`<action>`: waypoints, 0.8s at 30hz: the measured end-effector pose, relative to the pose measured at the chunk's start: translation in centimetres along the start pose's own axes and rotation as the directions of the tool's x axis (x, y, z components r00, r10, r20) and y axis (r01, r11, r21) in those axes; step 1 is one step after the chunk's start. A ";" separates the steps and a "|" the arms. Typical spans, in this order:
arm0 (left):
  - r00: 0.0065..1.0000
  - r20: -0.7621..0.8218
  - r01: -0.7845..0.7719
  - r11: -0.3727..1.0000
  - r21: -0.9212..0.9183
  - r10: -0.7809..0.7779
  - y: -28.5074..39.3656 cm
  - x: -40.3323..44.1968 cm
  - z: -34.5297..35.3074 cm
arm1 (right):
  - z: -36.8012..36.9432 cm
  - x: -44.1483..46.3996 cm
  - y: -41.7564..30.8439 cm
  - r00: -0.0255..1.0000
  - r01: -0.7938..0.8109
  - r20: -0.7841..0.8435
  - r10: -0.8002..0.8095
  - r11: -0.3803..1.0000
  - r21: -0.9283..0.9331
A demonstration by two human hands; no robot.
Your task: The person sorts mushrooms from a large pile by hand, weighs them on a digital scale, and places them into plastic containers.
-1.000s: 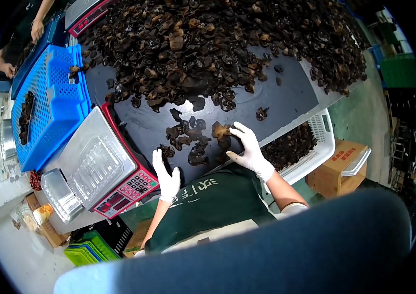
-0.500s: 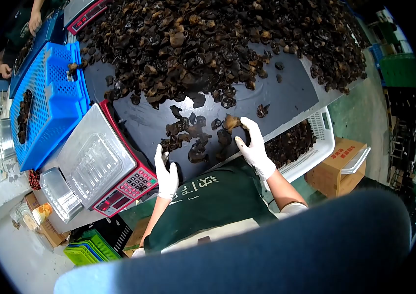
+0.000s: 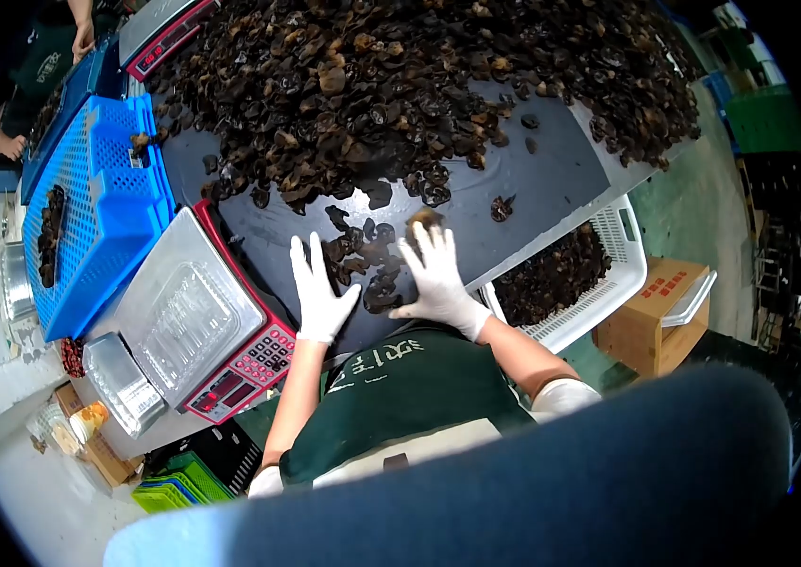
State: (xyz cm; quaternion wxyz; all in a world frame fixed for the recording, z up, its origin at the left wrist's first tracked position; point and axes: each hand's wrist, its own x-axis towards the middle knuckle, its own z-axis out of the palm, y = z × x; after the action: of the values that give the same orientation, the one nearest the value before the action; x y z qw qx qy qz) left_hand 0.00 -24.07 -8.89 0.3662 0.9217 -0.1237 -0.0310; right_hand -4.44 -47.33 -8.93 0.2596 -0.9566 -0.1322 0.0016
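Note:
Both my hands wear white gloves and are over the dark table (image 3: pixel 552 180) near its front edge. My left hand (image 3: pixel 322 300) is open, fingers spread, just left of a small loose group of wood ear mushrooms (image 3: pixel 363 248). On the right side of that group, my right hand (image 3: pixel 440 283) is also open with its fingers apart. A lighter brown mushroom piece (image 3: pixel 426 219) shows at its fingertips; whether they touch it I cannot tell. Beyond the hands lies a big heap of dark wood ear mushrooms (image 3: pixel 372 94).
A red scale with a steel plate (image 3: pixel 188 302) stands left, clear plastic boxes (image 3: pixel 125 383) beside it. Behind are a blue crate (image 3: pixel 89 208) and another scale (image 3: pixel 169 42). A white basket (image 3: pixel 599 298) of mushrooms and a carton (image 3: pixel 656 317) are right. Another person's hand (image 3: pixel 84 42) shows upper left.
My right hand has moved left and turned palm-down with fingers spread. My left hand has moved slightly up and opened wider. The loose pieces on the right are now partly covered.

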 end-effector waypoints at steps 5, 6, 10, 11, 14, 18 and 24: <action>0.985 0.149 -0.119 0.972 0.203 0.090 -1.4 5.6 0.5 | 1.0 6.0 -0.7 0.987 0.147 -0.089 -0.137 0.982 0.117; 0.977 0.202 -0.119 0.952 0.282 0.062 -1.0 6.1 0.3 | 0.8 7.2 -0.9 0.986 0.149 -0.087 -0.140 0.983 0.111; 0.957 0.118 -0.274 0.957 0.090 0.263 -1.5 5.7 0.8 | 1.3 7.8 -0.4 0.982 0.174 -0.071 -0.175 0.984 -0.027; 0.963 0.037 -0.269 0.956 0.117 0.267 -0.6 4.8 0.9 | 1.4 7.4 -0.3 0.981 0.189 -0.038 -0.189 0.982 -0.022; 0.983 -0.036 -0.176 0.977 0.123 0.182 0.0 2.0 1.8 | 1.6 5.6 -0.6 0.984 0.176 -0.028 -0.177 0.983 -0.044; 0.992 -0.123 -0.046 0.982 -0.181 0.024 -1.2 1.5 1.5 | 1.8 6.1 0.4 0.969 0.217 -0.136 -0.207 0.974 0.059; 0.990 -0.090 -0.132 0.956 -0.263 0.112 1.1 -0.4 -1.9 | -0.1 7.1 1.5 0.907 -0.196 0.051 0.417 0.314 0.929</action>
State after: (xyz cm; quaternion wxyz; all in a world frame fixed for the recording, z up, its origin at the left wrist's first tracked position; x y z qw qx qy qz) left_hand -0.39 -23.51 -6.77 0.4934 0.8547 -0.1613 0.0092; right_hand 2.82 -46.81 -9.07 0.7515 -0.6510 0.1029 0.0284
